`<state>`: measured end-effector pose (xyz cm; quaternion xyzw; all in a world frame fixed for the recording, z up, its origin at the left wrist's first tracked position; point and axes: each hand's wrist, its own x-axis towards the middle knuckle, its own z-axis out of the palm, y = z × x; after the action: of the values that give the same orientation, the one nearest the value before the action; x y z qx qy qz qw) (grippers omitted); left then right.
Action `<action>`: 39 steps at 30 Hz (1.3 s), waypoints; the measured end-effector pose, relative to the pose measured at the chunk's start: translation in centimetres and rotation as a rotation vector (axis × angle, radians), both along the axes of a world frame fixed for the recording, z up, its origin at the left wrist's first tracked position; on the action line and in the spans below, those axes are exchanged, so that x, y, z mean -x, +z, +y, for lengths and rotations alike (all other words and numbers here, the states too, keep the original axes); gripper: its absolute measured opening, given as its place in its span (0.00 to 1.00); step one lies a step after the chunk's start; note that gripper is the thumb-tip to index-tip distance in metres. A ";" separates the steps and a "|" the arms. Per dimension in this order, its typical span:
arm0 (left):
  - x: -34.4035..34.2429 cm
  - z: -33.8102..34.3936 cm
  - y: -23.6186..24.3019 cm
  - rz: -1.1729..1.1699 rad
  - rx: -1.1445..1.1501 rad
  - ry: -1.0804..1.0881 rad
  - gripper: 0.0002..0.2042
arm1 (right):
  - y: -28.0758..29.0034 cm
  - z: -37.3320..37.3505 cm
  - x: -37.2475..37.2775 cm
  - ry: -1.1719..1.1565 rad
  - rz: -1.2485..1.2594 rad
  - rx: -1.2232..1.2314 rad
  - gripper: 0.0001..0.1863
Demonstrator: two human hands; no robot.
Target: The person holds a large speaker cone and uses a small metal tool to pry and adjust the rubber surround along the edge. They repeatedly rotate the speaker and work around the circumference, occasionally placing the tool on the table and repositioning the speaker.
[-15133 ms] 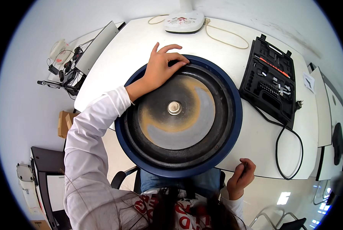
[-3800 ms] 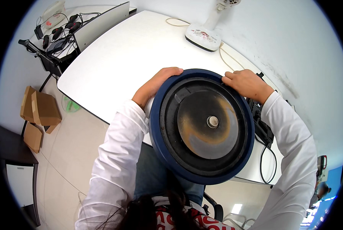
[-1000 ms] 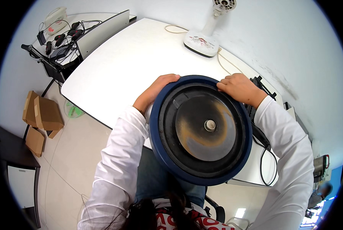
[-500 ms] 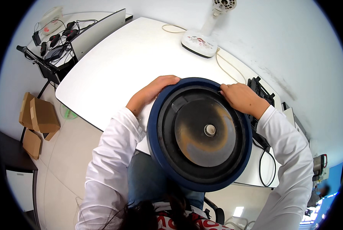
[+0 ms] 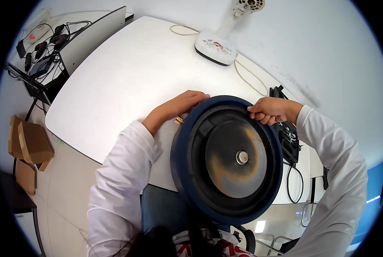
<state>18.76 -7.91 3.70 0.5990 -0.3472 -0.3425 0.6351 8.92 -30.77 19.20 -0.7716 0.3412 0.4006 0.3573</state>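
A large round cooker base [image 5: 215,169], with a dark blue rim and black inner ring, stands tilted at the table's near edge. Inside it is a stained metal heating plate [image 5: 223,177] with a round button [image 5: 242,157] in the centre. My left hand [image 5: 185,103] grips the far left of the rim, fingertips partly hidden behind it. A small brass-coloured fitting [image 5: 179,121] shows beside the base below that hand. My right hand [image 5: 268,112] is curled over the far right rim, thumb and fingers pinched together at its inner edge; whatever they pinch is too small to make out.
A white fan stand [image 5: 217,47] with a cord stands at the back of the white table [image 5: 114,81]. An open black tool case [image 5: 288,141] lies right of the base. Another desk with cables is far left; cardboard boxes [image 5: 30,143] sit on the floor.
My right hand has gone from lying over the rim to curled fingers pinched at its inner edge. The base has shifted slightly and tilted more, exposing the brass-coloured fitting. The whole view has also shifted.
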 end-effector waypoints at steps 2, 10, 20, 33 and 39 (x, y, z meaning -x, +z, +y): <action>-0.1 0.3 0.2 0.034 -0.059 -0.033 0.21 | -0.3 0.0 -0.2 -0.140 0.024 -0.069 0.18; 1.5 2.4 2.8 0.097 -0.079 -0.102 0.26 | 0.2 0.2 -0.3 -0.108 0.037 -0.090 0.17; 1.7 1.9 1.4 0.099 0.006 -0.128 0.29 | -0.6 1.9 1.5 1.118 -0.331 0.826 0.19; 1.7 1.9 1.5 0.029 0.048 -0.112 0.30 | 0.1 1.2 2.2 1.679 -0.573 0.984 0.09; 1.7 1.9 1.3 -0.004 0.041 -0.109 0.30 | 0.3 2.2 2.6 1.562 -0.534 0.994 0.09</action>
<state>17.05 -6.04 5.02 0.5669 -0.3875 -0.3681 0.6269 6.36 -28.55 19.54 -0.9099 -0.2306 0.1463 -0.3122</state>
